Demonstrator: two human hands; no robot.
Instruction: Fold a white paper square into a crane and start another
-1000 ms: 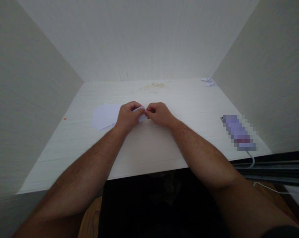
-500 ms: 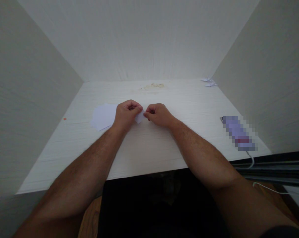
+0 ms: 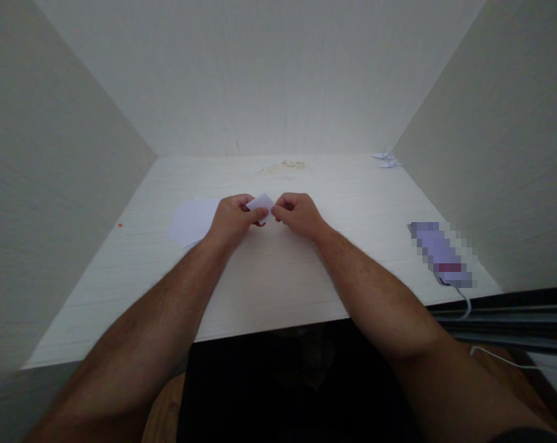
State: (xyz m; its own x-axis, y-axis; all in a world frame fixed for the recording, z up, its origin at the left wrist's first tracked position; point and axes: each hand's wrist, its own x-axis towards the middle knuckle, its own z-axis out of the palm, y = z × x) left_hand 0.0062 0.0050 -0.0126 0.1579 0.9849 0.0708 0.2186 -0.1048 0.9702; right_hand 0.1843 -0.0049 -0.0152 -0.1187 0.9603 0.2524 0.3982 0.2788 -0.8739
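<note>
A small white piece of paper (image 3: 261, 200), roughly diamond-shaped and apparently folded, is held up over the middle of the table. My left hand (image 3: 235, 216) grips it from the left, thumb on top and fingers beneath. From the other side, my right hand (image 3: 297, 212) pinches its right corner between thumb and forefinger. Beside my left wrist lies a loose stack of white paper sheets (image 3: 190, 220), partly covered by that hand.
Several folded white paper pieces (image 3: 387, 161) lie in the far right corner. A phone (image 3: 439, 249), blurred out, rests at the right with a white cable (image 3: 467, 304) running off the edge. Pale walls enclose the white table (image 3: 278, 277) on three sides.
The paper has been turned so that its flat face and upper corner now show above my left thumb; before, it hung lower between the hands. My right hand stays close by at its right corner.
</note>
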